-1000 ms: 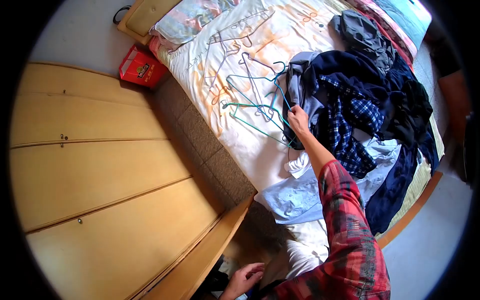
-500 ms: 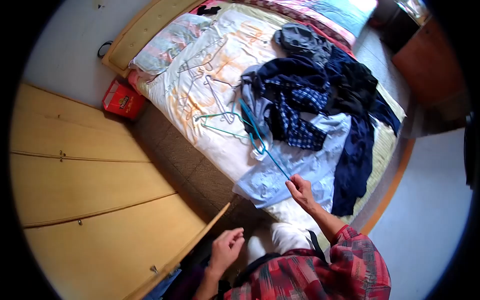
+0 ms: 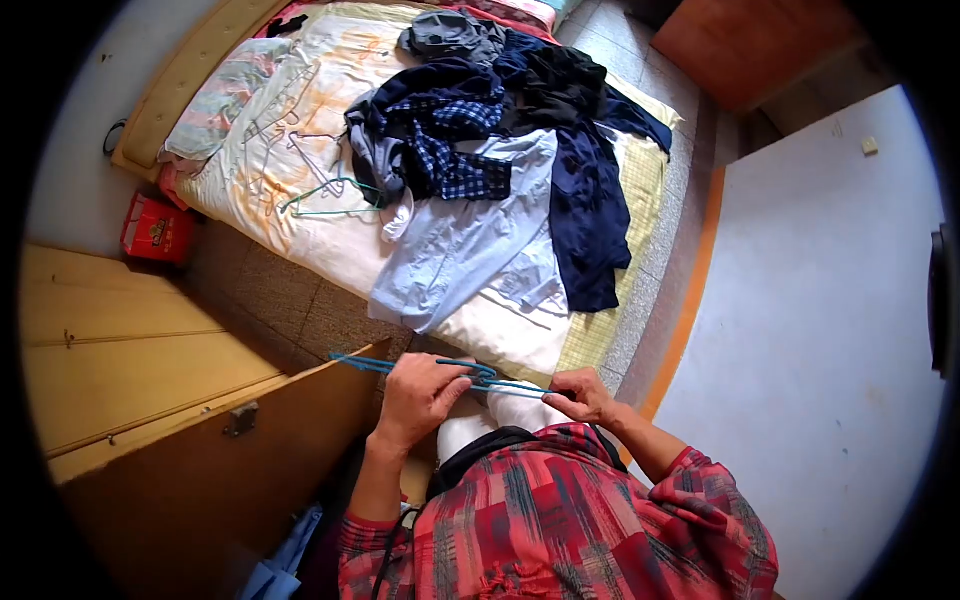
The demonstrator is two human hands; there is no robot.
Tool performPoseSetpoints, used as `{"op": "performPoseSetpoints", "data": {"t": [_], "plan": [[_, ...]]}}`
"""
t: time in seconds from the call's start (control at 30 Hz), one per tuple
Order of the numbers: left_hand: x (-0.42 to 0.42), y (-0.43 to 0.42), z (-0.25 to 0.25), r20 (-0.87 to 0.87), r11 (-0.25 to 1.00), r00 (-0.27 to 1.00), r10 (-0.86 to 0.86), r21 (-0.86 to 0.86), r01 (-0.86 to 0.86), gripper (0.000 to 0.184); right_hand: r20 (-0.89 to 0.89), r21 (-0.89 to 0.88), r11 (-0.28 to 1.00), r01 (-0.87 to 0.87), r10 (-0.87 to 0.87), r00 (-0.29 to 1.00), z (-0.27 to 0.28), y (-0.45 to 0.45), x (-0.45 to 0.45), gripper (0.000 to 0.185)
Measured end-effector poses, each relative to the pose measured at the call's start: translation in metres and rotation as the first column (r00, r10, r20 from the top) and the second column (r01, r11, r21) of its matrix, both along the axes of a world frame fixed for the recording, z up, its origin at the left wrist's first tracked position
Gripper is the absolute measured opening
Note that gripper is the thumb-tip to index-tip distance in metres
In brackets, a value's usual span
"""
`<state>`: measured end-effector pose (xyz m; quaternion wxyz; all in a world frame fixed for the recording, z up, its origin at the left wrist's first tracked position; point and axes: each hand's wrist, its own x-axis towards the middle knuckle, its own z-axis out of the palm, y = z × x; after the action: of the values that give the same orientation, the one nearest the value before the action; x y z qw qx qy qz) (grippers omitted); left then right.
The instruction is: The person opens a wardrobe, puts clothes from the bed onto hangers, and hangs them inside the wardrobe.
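Observation:
A blue clothes hanger (image 3: 512, 387) stretches across the front of my body, held in both hands. My left hand (image 3: 418, 398) is closed around its middle, near the hook. My right hand (image 3: 583, 396) pinches the right end. The hanger's left end sticks out past my left hand, close to the top edge of the cabinet door. Ahead on the bed lies a light blue shirt (image 3: 465, 235), spread out flat. A dark checked garment (image 3: 465, 172) and dark blue trousers (image 3: 588, 235) lie against it. A green hanger (image 3: 335, 211) rests on the sheet to the left.
Several thin hangers (image 3: 290, 130) lie on the bed near the pillow (image 3: 225, 100). An open wooden cabinet door (image 3: 230, 440) stands close to my left side. A red box (image 3: 157, 228) sits on the floor beside the bed. A white panel (image 3: 800, 290) is on the right.
The blue hanger has come off the bed, back toward my body. My left hand has risen and closed on it, while my right hand still holds its end. The view has turned right.

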<state>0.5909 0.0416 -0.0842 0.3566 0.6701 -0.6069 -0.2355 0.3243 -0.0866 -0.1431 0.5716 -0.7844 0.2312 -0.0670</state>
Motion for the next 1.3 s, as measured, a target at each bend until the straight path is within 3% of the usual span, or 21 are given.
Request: {"op": "performPoseSetpoints", "data": {"t": [0.2,0.3,0.37,0.4,0.47,0.53,0.57,0.6,0.63,0.67,0.73,0.8,0.87,0.93,1.0,1.07,1.1,1.13,1.2,1.23,1.3], "plan": [[-0.041,-0.011,-0.023,-0.111,0.994,0.991,-0.077,0.063,0.084,0.015,-0.134,0.172,0.981,-0.087,0.111,0.985,0.011,-0.006,0.006,0.025],[-0.055,-0.025,-0.035,-0.364,0.941,0.902,0.233,0.318,-0.115,0.016,-0.042,0.227,0.97,-0.084,0.096,0.994,-0.006,-0.016,0.042,0.026],[-0.052,-0.03,-0.04,-0.346,0.931,0.899,0.267,0.334,-0.148,0.017,-0.152,0.301,0.911,-0.283,0.339,0.929,-0.01,-0.043,0.07,0.028],[-0.049,-0.033,-0.044,-0.337,0.923,0.896,0.288,0.346,-0.167,0.019,-0.14,0.3,0.907,-0.296,0.349,0.927,-0.02,-0.061,0.081,0.028],[-0.041,-0.035,-0.046,-0.274,0.934,0.931,0.239,0.327,-0.143,0.021,0.159,0.516,0.675,-0.527,0.528,0.834,-0.061,-0.099,0.105,0.028],[-0.038,-0.026,-0.057,-0.323,0.897,0.892,0.317,0.409,-0.171,0.022,0.146,0.449,0.799,-0.401,0.376,0.915,-0.114,-0.149,0.137,0.027],[-0.037,-0.022,-0.058,-0.32,0.877,0.874,0.366,0.433,-0.208,0.022,0.036,0.535,0.824,-0.185,0.197,0.98,-0.138,-0.177,0.157,0.028],[-0.037,-0.02,-0.057,-0.316,0.857,0.855,0.41,0.455,-0.242,0.023,-0.1,0.163,0.986,-0.033,0.05,0.994,-0.177,-0.209,0.179,0.022],[-0.036,-0.016,-0.058,-0.306,0.822,0.828,0.469,0.494,-0.283,0.023,-0.034,-0.185,0.963,0.195,-0.205,0.978,-0.207,-0.237,0.2,0.017],[-0.036,-0.012,-0.058,-0.292,0.782,0.797,0.529,0.533,-0.323,0.023,0.161,-0.26,0.915,0.308,-0.274,0.948,-0.229,-0.274,0.223,0.017],[-0.035,-0.008,-0.059,-0.235,0.759,0.781,0.578,0.507,-0.408,0.021,-0.099,0.156,0.85,0.502,-0.492,0.865,-0.243,-0.335,0.27,0.017],[-0.038,-0.012,-0.055,-0.168,0.638,0.704,0.69,0.602,-0.481,0.021,-0.12,0.594,0.61,0.524,-0.577,0.808,-0.247,-0.382,0.305,0.019],[-0.043,-0.014,-0.06,-0.157,0.627,0.689,0.707,0.588,-0.51,0.022,-0.156,0.68,0.458,0.573,-0.673,0.723,-0.257,-0.407,0.341,0.025],[-0.048,-0.021,-0.063,-0.173,0.652,0.688,0.705,0.541,-0.531,0.022,-0.298,0.728,0.163,0.666,-0.799,0.522,-0.257,-0.414,0.378,0.032],[-0.049,-0.026,-0.063,-0.266,0.614,0.617,0.741,0.64,-0.462,0.022,-0.271,0.871,0.007,0.492,-0.828,0.491,-0.271,-0.423,0.399,0.039],[-0.048,-0.031,-0.063,-0.268,0.58,0.58,0.769,0.674,-0.457,0.022,-0.244,0.912,-0.045,0.408,-0.859,0.45,-0.27,-0.427,0.408,0.041],[-0.049,-0.027,-0.068,-0.227,0.637,0.662,0.714,0.603,-0.48,0.021,-0.336,0.884,-0.148,0.444,-0.861,0.382,-0.269,-0.429,0.411,0.036],[-0.049,-0.029,-0.069,-0.178,0.695,0.736,0.653,0.527,-0.489,0.021,-0.379,0.858,-0.138,0.495,-0.819,0.43,-0.267,-0.429,0.408,0.039],[-0.047,-0.034,-0.067,-0.183,0.666,0.696,0.694,0.532,-0.523,0.017,-0.451,0.793,-0.054,0.607,-0.723,0.524,-0.26,-0.428,0.402,0.043],[-0.044,-0.035,-0.064,-0.167,0.655,0.7,0.694,0.55,-0.518,0.018,-0.495,0.706,-0.019,0.708,-0.729,0.474,-0.268,-0.433,0.406,0.041],[-0.043,-0.027,-0.069,-0.142,0.652,0.714,0.685,0.557,-0.515,0.018,-0.383,0.679,0.135,0.722,-0.774,0.505,-0.275,-0.438,0.41,0.021]]}}
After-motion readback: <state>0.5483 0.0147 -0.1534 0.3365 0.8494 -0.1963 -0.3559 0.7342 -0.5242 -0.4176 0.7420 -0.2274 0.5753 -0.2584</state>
